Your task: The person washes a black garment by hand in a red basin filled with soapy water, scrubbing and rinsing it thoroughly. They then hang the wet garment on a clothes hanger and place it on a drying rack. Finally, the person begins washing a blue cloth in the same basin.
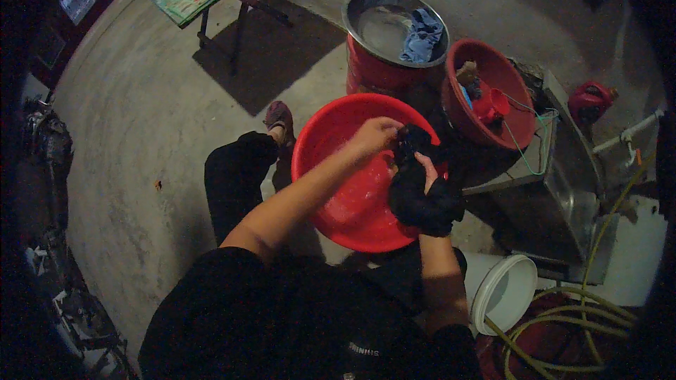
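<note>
A wet-looking black cloth (417, 198), perhaps a garment, is bunched over the right side of a red plastic basin (343, 206). My left hand (377, 132) reaches across the basin and pinches the cloth's upper end between thumb and fingers. Much of my right hand (429, 171) is hidden by the black fabric, which wraps around it and the wrist; a thumb or finger shows, gripping the cloth. The bare inside of the basin glistens below my left forearm.
Beyond the basin, a metal bowl (380, 26) holding a blue cloth (424, 34) sits on a red bucket (369, 71). A darker red tub (457, 89) holds a red scoop (492, 105). At right are a metal sink (573, 206), a white bucket (507, 295) and a coiled yellow hose (560, 314).
</note>
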Available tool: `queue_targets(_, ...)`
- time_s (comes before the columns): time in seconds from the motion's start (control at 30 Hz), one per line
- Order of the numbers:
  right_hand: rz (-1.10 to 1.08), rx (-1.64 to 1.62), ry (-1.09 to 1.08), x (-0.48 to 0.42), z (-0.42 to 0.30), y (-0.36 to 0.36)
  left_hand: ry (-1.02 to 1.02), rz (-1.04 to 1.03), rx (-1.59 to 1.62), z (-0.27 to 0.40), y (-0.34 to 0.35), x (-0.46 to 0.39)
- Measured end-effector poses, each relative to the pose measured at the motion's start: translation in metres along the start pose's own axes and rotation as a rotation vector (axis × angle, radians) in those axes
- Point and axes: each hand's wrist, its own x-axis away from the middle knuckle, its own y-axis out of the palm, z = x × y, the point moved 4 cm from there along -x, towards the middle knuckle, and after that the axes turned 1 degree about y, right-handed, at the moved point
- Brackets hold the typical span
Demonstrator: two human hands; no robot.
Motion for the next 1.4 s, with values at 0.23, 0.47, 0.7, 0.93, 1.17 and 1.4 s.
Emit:
queue_targets(0.23, 0.071, 0.074, -0.425, -0.009, -0.009, -0.02, 0.761, 0.089, -1.175, -0.003, 0.047, 0.056)
queue_targets(0.47, -0.067, -0.074, -0.07, -0.01, 0.008, -0.02, 0.264, -0.264, -0.379, 0.0, 0.0, 0.044)
queue_targets(0.7, -0.288, -0.152, 0.35, 0.001, 0.018, 0.006, -0.27, 0.004, 0.69, -0.049, -0.012, 0.031)
queue_targets(0.93, -0.262, -0.253, 0.475, 0.004, 0.04, 0.005, 0.071, -0.552, 1.076, -0.005, 0.014, 0.026)
queue_targets(1.17, -0.164, -0.071, 0.25, 0.021, 0.042, 0.028, -0.109, -0.358, 0.508, -0.009, -0.005, -0.01)
queue_targets(1.4, -0.085, 0.448, 0.032, 0.015, 0.026, 0.011, -0.093, -0.294, 0.403, -0.011, 0.011, -0.035)
